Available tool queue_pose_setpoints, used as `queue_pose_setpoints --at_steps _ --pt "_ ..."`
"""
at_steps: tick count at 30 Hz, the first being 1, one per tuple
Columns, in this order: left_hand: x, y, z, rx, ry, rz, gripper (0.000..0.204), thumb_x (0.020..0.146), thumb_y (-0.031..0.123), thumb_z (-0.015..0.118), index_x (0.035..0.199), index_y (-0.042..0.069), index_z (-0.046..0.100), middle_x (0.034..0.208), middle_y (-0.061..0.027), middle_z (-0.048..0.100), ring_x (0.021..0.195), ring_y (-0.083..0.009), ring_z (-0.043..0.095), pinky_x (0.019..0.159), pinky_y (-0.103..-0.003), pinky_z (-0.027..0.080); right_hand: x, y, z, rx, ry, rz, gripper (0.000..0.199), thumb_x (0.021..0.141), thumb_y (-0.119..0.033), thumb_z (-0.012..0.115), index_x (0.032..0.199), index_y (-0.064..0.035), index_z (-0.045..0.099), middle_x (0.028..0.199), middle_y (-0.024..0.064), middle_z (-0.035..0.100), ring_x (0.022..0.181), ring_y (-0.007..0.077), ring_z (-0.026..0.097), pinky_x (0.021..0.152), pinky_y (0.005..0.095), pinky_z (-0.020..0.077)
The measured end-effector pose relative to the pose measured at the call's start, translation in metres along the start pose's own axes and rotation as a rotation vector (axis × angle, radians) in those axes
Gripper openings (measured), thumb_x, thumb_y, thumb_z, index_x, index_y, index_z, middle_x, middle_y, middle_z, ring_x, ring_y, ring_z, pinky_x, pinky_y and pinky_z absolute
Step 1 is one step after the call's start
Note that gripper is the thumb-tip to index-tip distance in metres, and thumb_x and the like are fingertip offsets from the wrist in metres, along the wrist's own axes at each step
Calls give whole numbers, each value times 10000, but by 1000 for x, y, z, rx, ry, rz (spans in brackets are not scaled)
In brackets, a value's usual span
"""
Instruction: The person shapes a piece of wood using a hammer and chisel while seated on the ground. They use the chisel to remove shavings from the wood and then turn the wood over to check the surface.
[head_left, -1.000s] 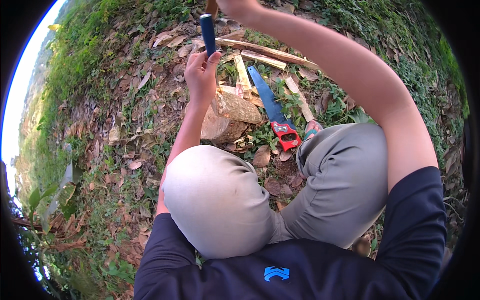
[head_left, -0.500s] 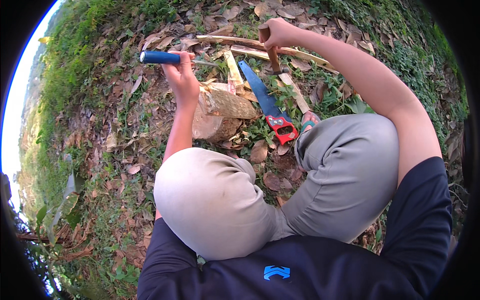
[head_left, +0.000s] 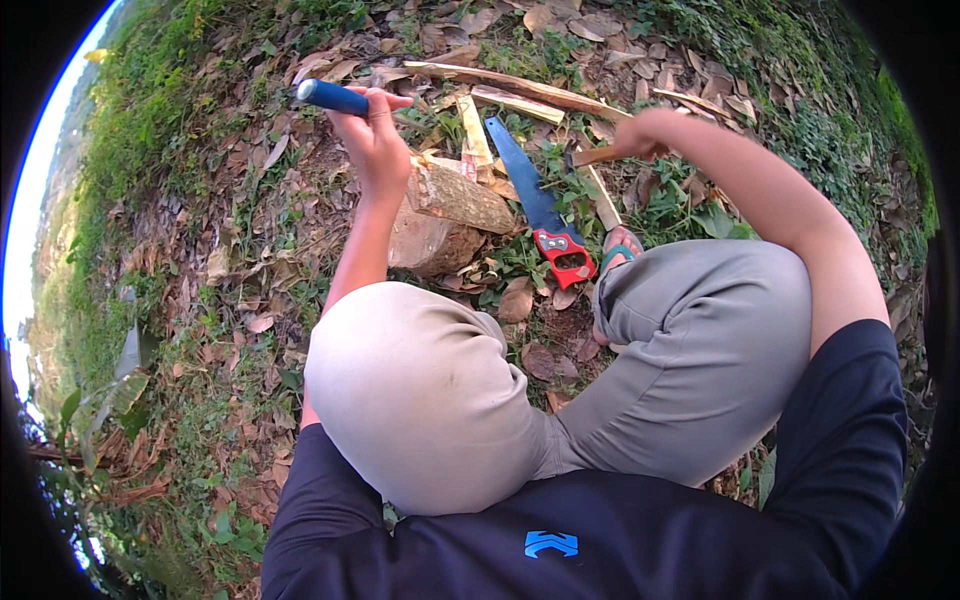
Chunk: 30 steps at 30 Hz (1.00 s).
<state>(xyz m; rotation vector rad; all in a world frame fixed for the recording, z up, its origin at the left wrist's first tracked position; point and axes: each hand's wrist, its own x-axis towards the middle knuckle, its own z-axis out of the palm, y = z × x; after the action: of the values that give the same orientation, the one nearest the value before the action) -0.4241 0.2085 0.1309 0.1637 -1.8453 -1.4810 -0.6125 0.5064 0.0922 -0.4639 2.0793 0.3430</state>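
Note:
My left hand [head_left: 372, 140] is closed round the blue handle [head_left: 335, 97] of a tool with a slim metal shaft, mostly hidden behind my fingers. It is held above a bark-covered piece of log [head_left: 462, 198], which rests on a thicker round log [head_left: 432, 245]. In my right hand [head_left: 645, 135], closed as well, is a hammer [head_left: 598, 155] by its wooden handle. The hammer's head points left, over the leaves near a narrow wooden strip [head_left: 603, 197]. Between my hands lies a handsaw [head_left: 525, 180] with a blue blade and red handle.
Split wood pieces [head_left: 473, 130] lie beyond the log. A long wooden strip [head_left: 530, 88] and a shorter one [head_left: 518, 104] lie farther back. My sandalled foot [head_left: 620, 243] is right of the saw handle. Dry leaves, grass and low plants cover the ground.
The hammer has swung from upright to nearly level, as my right hand moved right and nearer to me. My left hand has shifted slightly right, and the blue handle now tilts more.

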Motion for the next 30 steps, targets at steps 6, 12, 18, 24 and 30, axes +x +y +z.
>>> queue_pose_setpoints --at_steps 6,12,18,24,30 --pt "-2 -6 12 -58 -34 45 125 1084 174 422 1126 72 363 914 -81 592 835 -184 670 859 -332 450 9 -5 33 192 2 -138 251 879 -222 642 911 26 627 714 102 632 519 175 595 443 334 479" --pt "-6 4 19 -65 8 56 102 1081 115 383 1125 63 307 948 -117 603 838 -241 695 907 -390 513 4 -75 18 1265 -20 -429 186 884 -96 671 745 -63 552 576 -8 494 437 80 448 387 260 374" --pt "-9 8 22 -126 41 16 157 1082 141 388 1171 61 286 908 -95 563 764 -191 662 858 -348 482 -3 -157 14 1334 15 -594 273 884 -53 697 1048 -36 480 856 43 568 542 92 508 434 259 473" --pt "-10 13 19 -18 59 95 97 1088 144 362 1123 67 314 936 -93 534 757 -199 654 809 -359 539 1 -183 31 1369 -181 -689 360 780 32 676 1058 -55 465 890 46 587 544 97 512 457 283 456" --pt "0 21 12 -209 103 33 144 1079 170 405 1139 70 322 914 -77 501 687 -172 591 740 -350 527 17 -196 50 1368 -108 -678 281 758 -53 697 997 -5 556 700 37 543 555 142 550 460 329 458"
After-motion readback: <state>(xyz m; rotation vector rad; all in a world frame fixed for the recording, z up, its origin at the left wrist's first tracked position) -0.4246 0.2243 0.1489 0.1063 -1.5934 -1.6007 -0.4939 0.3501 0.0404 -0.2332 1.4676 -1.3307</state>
